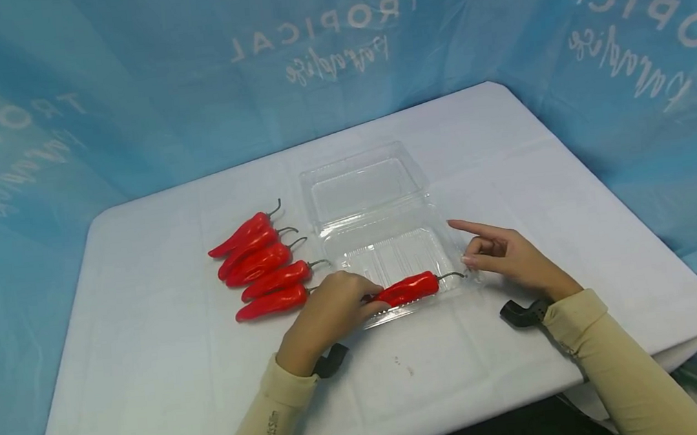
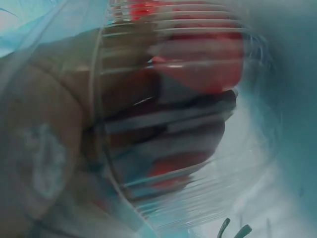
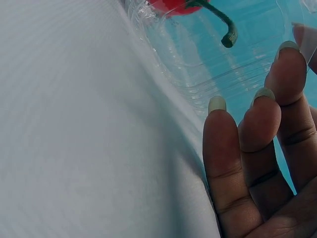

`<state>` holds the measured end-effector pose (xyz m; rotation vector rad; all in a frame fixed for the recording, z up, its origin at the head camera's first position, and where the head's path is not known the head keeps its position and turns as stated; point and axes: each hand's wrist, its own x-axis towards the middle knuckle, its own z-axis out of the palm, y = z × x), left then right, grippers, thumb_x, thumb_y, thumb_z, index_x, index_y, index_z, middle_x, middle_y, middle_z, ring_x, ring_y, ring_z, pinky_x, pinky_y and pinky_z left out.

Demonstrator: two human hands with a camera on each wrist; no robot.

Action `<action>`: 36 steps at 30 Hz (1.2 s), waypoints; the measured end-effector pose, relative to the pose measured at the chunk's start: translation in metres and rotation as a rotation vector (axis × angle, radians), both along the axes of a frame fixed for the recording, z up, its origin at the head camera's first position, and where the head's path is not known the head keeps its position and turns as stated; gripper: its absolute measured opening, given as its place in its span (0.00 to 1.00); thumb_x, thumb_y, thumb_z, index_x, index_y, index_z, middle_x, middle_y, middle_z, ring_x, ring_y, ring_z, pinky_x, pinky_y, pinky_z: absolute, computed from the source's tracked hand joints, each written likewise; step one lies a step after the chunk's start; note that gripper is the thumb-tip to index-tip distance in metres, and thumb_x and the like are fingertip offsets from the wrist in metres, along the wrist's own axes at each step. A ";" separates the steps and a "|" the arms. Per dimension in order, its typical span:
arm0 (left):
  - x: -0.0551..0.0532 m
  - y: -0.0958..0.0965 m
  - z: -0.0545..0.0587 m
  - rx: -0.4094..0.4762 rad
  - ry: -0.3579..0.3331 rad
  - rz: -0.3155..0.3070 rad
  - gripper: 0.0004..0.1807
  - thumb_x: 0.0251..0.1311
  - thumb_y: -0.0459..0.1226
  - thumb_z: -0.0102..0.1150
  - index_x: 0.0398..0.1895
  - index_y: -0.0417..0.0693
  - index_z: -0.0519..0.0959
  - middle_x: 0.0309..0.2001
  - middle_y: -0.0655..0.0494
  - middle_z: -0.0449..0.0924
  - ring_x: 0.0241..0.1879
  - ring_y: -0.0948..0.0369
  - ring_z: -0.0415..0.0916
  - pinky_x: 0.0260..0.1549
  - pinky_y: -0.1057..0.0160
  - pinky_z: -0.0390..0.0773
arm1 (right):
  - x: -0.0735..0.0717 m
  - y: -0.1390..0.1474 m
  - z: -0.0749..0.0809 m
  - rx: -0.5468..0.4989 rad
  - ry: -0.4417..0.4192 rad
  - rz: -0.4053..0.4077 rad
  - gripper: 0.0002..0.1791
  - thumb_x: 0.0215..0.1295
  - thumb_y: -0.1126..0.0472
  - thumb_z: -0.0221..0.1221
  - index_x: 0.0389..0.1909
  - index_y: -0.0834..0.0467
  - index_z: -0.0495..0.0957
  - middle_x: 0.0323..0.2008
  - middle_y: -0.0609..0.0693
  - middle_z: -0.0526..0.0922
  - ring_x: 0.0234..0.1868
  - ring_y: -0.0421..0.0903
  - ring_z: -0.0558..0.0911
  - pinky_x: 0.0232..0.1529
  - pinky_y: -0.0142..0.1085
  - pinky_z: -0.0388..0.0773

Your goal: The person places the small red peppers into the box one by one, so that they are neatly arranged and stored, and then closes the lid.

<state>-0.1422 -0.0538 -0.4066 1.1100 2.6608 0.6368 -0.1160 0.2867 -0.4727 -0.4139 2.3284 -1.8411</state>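
My left hand (image 1: 335,306) pinches the tapered end of a red pepper (image 1: 413,288) between thumb and fingers. This pepper lies along the front side of a clear plastic clamshell box (image 1: 389,255), its green stem pointing right. In the left wrist view, the ribbed clear wall overlaps the blurred hand and the pepper (image 2: 208,59). My right hand (image 1: 508,259) is at the box's right side, index finger extended and the other fingers bent. In the right wrist view, its fingertips (image 3: 216,104) are right at the clear wall, near the pepper's stem (image 3: 220,20).
Several red peppers (image 1: 265,263) lie in a slanting column left of the box, stems to the right. The box's lid (image 1: 364,185) is folded back, away from me. A white cloth (image 1: 150,373) covers the table, and blue printed curtains (image 1: 188,86) surround it.
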 end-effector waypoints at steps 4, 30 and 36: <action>0.001 -0.001 0.001 0.004 0.007 0.008 0.18 0.57 0.47 0.76 0.48 0.49 0.90 0.34 0.58 0.89 0.27 0.67 0.78 0.33 0.73 0.80 | 0.000 0.000 0.000 -0.003 0.006 0.002 0.35 0.70 0.67 0.63 0.76 0.56 0.64 0.34 0.58 0.83 0.33 0.49 0.78 0.40 0.33 0.79; -0.009 -0.070 0.018 0.302 0.185 0.152 0.22 0.55 0.39 0.78 0.55 0.51 0.86 0.47 0.59 0.88 0.48 0.60 0.85 0.45 0.57 0.86 | -0.002 0.000 0.000 0.002 0.021 0.016 0.35 0.70 0.68 0.63 0.76 0.57 0.64 0.33 0.55 0.82 0.32 0.49 0.77 0.39 0.33 0.78; -0.015 -0.118 0.017 0.401 0.260 0.230 0.24 0.51 0.35 0.80 0.54 0.54 0.87 0.48 0.63 0.87 0.51 0.63 0.82 0.52 0.68 0.81 | 0.001 0.000 0.000 -0.003 0.023 0.017 0.36 0.70 0.69 0.62 0.76 0.58 0.64 0.33 0.56 0.82 0.32 0.50 0.78 0.40 0.33 0.77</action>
